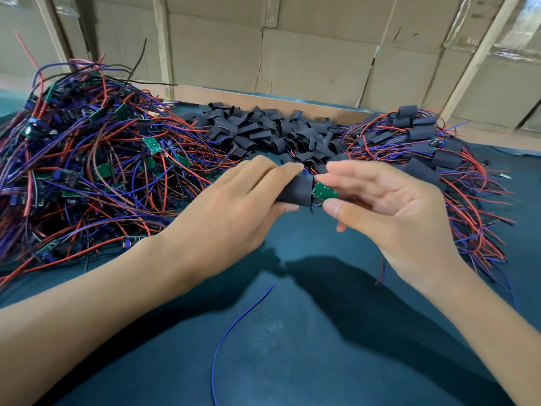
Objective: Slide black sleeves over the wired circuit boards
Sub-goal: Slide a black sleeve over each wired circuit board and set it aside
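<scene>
My left hand (234, 200) grips a black sleeve (295, 190) between thumb and fingers, above the middle of the table. My right hand (389, 206) pinches a small green circuit board (324, 191) at the sleeve's right mouth; the board's left end sits at or just inside the opening. A blue wire (234, 323) trails down from the hands across the table. A heap of loose black sleeves (278, 133) lies behind the hands. At the left is a tangle of bare wired boards (87, 159). Sleeved boards (433, 153) with red and blue wires are piled at the right.
The work surface is a dark teal mat (292, 347). A low cardboard strip (263, 98) borders its far edge, with stacked cardboard boxes (316, 60) and wooden posts behind it. Wires from both piles spill toward the front on either side.
</scene>
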